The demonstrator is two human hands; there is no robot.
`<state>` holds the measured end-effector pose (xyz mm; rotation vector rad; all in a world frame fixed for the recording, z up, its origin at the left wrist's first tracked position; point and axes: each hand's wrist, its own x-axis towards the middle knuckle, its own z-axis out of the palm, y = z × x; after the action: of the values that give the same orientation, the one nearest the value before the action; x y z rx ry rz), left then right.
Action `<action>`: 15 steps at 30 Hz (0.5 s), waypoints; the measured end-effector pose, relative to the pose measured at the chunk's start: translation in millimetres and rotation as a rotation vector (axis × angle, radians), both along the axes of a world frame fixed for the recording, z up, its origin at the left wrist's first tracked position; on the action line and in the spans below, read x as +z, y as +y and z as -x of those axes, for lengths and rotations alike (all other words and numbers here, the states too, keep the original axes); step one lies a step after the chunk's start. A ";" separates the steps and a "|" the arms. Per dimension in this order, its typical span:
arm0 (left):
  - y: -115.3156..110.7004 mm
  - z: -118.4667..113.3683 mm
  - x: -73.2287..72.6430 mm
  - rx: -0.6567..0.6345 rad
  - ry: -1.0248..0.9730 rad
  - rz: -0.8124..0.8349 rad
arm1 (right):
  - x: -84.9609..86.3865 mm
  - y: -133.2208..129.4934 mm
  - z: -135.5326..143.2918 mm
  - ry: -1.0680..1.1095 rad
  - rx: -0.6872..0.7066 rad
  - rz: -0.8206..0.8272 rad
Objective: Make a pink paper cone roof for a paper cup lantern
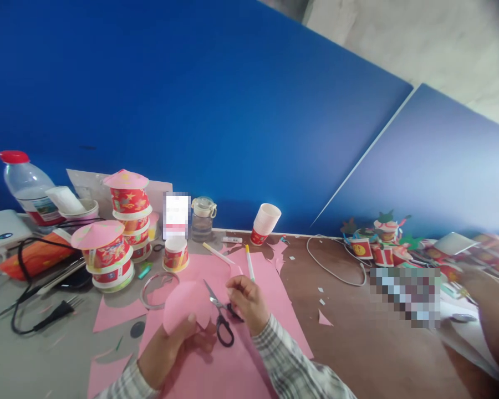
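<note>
A rounded piece of pink paper (186,306) is held up in my left hand (170,346), thumb on top and fingers beneath. It has a notch at its lower right edge. Just right of it, scissors (225,331) with dark handles rest with their blades a little apart above a large pink sheet (233,371). My right hand (247,302) is beside the scissors, near one handle loop. Its fingers are curled together in a pinch, and anything between them is hidden. Behind the hands lie a yellow-capped marker (250,263) and a clear ring of tape (148,288).
Red paper-cup towers with pink cone roofs (127,179) stand at left, near a soldering-iron-like cable plug (62,313) and a bottle (29,183). Stacked cups (266,221) and a glass jar (202,221) stand by the blue partition (216,111). Another person's arm (493,310) is at right.
</note>
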<state>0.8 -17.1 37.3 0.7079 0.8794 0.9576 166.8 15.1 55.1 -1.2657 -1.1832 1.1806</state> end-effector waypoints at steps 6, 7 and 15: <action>-2.4 3.9 -8.3 -0.261 0.082 -0.055 | 14.2 46.2 -36.3 -0.512 -0.055 -0.107; -3.4 4.2 -7.8 -0.277 0.083 -0.049 | 15.5 57.6 -40.7 -0.599 -0.051 -0.117; -5.0 14.5 0.8 -0.573 0.263 0.049 | 6.4 141.7 -42.1 -1.091 0.094 -0.209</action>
<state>-13.8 -22.1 38.0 0.9897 0.8557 0.3357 208.9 156.8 61.5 -1.7475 -2.0821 0.3270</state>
